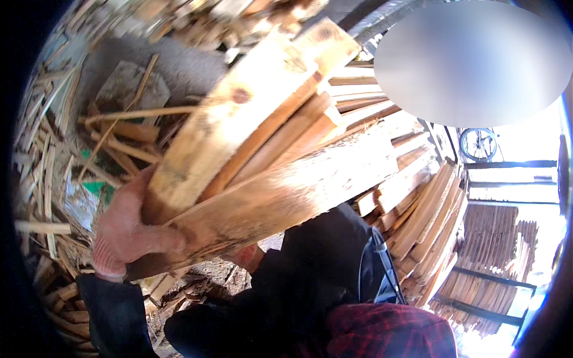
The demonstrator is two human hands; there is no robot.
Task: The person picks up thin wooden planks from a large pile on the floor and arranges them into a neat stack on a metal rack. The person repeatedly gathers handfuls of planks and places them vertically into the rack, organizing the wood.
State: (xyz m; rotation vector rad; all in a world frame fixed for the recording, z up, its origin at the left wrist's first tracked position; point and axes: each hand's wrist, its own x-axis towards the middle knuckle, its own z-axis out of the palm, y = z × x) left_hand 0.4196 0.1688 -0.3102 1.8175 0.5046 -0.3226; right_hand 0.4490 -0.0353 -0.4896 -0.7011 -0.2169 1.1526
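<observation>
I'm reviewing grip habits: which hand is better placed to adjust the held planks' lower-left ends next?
The left, likely: the left hand grips the planks at those ends, while the right hand shows only partly, below the nearest plank, farther from them.

A pale board (224, 119), marked by a dark round knot, is held aslant, its upper end pointed to the upper right. Beside that end, another pale board (330, 43) is partly hidden behind it. A broad front board (280, 200) is held at a shallower slant, reddish brown at the lower left and whitened by glare toward the right. Between them, narrower brown boards (283, 136) are wedged, and the bundle is gathered close at the lower left.
</observation>
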